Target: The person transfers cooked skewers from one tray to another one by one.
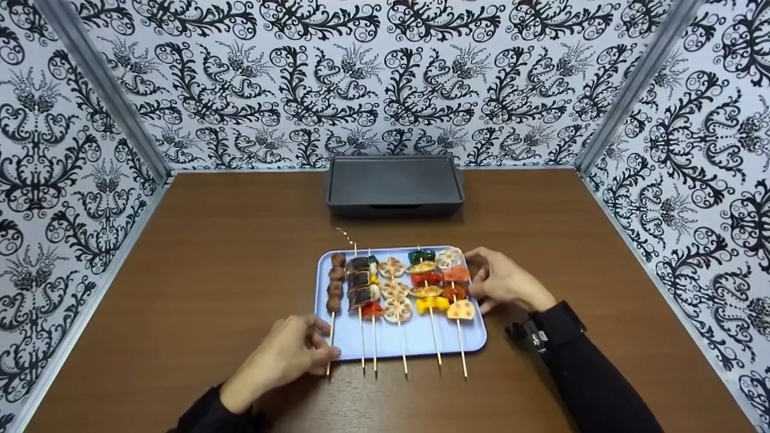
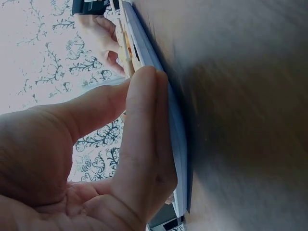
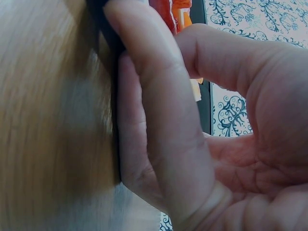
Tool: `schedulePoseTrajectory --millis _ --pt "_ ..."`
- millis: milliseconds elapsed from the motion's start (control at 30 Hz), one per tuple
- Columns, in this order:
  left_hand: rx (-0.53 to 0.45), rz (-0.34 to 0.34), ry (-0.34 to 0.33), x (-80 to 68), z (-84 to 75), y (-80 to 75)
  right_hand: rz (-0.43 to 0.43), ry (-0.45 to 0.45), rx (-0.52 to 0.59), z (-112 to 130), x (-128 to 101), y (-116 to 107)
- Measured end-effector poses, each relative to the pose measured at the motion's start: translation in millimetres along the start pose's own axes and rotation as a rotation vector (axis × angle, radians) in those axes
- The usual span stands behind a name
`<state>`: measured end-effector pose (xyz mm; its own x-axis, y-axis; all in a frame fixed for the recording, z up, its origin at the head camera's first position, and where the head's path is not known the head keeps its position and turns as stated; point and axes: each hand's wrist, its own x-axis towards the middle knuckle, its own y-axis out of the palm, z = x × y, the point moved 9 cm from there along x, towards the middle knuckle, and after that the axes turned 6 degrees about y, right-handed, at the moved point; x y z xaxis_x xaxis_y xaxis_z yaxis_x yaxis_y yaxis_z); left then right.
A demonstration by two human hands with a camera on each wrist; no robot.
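A pale blue tray lies on the table, bearing several food skewers whose sticks overhang its near edge. My left hand grips the tray's near left corner, close by the meatball skewer. In the left wrist view, the left fingers run along the tray's side, with the thumb above. At the opposite side, my right hand holds the right edge, beside a skewer with a lotus root slice at its far end. The right wrist view shows the right fingers low at the tray, thumb over the food side.
Behind the tray stands a dark grey flat-topped griddle, near the back wall. Lotus root, dark-skinned pieces and colourful vegetables are threaded on the other skewers. Patterned walls enclose the brown table on three sides.
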<state>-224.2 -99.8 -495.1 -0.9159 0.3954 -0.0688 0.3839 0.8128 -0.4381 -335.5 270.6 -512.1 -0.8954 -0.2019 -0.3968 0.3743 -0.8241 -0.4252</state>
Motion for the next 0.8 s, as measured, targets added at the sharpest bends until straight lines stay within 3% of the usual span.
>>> schedulePoseTrajectory --millis 367,800 --pt "0.024 -0.013 0.000 4.5 -6.2 -11.8 0.019 -0.024 0.002 2.1 -1.3 0.9" --pt "0.256 -0.135 0.039 16.5 -13.9 -32.3 0.009 -0.025 0.003 0.4 -1.5 0.3"
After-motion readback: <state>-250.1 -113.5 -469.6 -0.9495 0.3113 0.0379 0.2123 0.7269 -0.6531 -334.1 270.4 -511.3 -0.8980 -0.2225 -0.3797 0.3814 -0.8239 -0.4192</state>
